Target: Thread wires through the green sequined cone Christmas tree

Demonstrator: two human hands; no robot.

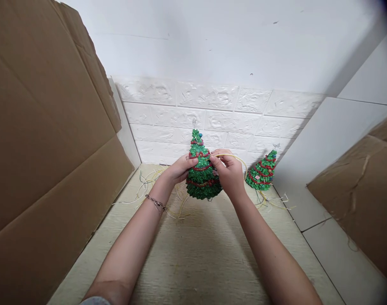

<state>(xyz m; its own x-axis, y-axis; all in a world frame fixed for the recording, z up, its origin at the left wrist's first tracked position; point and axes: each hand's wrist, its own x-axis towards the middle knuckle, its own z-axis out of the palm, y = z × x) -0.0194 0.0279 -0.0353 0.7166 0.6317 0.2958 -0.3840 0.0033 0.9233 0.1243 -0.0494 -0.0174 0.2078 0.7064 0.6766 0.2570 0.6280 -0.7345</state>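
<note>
The left hand (181, 167) grips a glittery green, red-garlanded miniature Christmas tree (199, 174) above the pale bench (193, 254); the right hand (229, 171) pinches a yellow-white strand (244, 164) beside it. A second tree (262, 171) stands rightward. A brick-patterned wall (209, 95) closes the back, cardboard (53, 127) flanks both edges; open room lies between the forearms (134, 243).

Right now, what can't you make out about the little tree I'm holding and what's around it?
In the head view:
Held tree, far side: faces away from the camera.
Left hand, some fingers: hidden behind the tree.
Yellow strand, tip: too small beside the right hand.
Clear topper, exact shape: too small and faint.
Cardboard on the right: cut off by the picture edge.
</note>
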